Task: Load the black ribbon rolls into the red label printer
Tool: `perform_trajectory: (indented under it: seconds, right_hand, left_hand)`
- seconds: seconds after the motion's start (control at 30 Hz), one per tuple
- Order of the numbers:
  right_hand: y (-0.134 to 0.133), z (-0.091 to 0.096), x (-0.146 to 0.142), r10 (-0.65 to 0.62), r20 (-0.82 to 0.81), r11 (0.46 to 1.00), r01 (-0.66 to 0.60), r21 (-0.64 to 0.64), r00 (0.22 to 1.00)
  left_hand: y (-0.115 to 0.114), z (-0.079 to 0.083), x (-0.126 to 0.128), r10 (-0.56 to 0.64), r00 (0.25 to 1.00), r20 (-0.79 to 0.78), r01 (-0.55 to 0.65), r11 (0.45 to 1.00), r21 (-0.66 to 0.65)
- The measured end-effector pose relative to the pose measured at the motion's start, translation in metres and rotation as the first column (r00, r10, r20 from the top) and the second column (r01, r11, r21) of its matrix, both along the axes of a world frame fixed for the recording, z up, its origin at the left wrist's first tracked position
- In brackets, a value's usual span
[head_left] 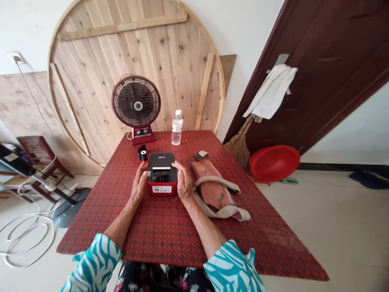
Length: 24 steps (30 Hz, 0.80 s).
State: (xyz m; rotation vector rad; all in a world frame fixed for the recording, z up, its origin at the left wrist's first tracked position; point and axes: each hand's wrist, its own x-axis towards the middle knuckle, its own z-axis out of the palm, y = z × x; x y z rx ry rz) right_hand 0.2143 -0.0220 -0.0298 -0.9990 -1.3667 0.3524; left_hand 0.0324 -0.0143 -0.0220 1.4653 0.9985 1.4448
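A small black and red box-shaped device (162, 173) sits on the red patterned tablecloth (158, 231). My left hand (139, 183) presses against its left side, fingers curled onto the top edge. My right hand (183, 181) holds the right side the same way. A small black roll (142, 153) stands just behind the device to the left. To the right lies an orange-brown bag (212, 184) with a beige strap, close to my right hand.
A red table fan (136, 106) and a clear water bottle (177, 127) stand at the table's far edge. A round wooden tabletop (182, 61) leans on the wall. A red basin (274, 162) and a broom (240, 144) are by the dark door.
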Motion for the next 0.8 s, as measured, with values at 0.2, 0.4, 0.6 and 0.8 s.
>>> perform_trajectory:
  seconds: [0.2, 0.4, 0.6, 0.8]
  right_hand:
    - [-0.003, 0.001, -0.002, -0.007, -0.018, 1.000, 0.007, -0.026, 1.000]
    - [0.007, -0.009, -0.001, -0.128, -0.144, 0.987, 0.113, -0.110, 0.981]
    - [0.015, -0.025, -0.001, -0.099, -0.201, 0.975, 0.055, -0.216, 0.975]
    - [0.018, -0.029, 0.002, -0.094, -0.230, 0.962, 0.029, -0.271, 0.969]
  left_hand:
    - [0.008, -0.003, 0.003, 0.002, 0.993, 0.118, 0.006, 0.998, -0.061]
    - [0.015, -0.009, 0.002, -0.041, 0.923, 0.382, 0.101, 0.985, -0.138]
    - [0.019, -0.002, 0.000, 0.005, 0.893, 0.449, 0.122, 0.960, -0.252]
    - [0.024, 0.003, -0.006, -0.009, 0.918, 0.397, 0.137, 0.946, -0.296]
